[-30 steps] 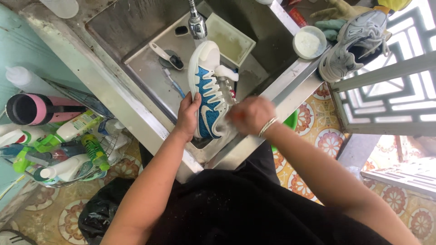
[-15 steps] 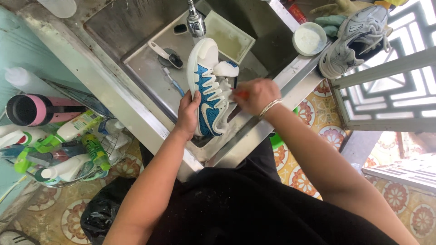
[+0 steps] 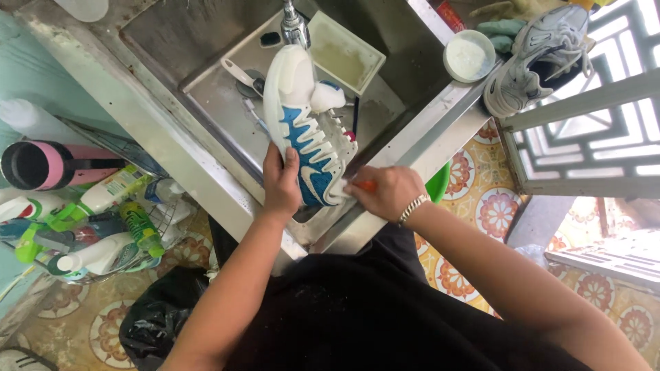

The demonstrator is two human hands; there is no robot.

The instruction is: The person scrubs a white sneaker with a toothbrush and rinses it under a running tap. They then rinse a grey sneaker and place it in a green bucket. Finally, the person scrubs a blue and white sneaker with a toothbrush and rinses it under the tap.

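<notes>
Hands: left hand (image 3: 280, 184) grips the sneaker (image 3: 302, 127), right hand (image 3: 386, 192) clenches an orange brush (image 3: 366, 185) over the sink (image 3: 227, 117).

Dull scratched steel sink (image 3: 206, 103); glossy white-and-blue synthetic sneaker (image 3: 302, 130).

White sneaker (image 3: 302, 130) with blue zigzag side panels; grey sneaker (image 3: 533, 58); pink-and-black bottle (image 3: 51, 165); floor tiles (image 3: 495, 206) patterned with orange-red floral medallions.

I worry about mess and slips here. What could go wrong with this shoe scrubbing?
The left hand alone grips the blue and white sneaker, so the wet shoe might slip into the sink. Scrubbing by the right hand at the sink's front edge may splash onto the tiled floor.
</notes>
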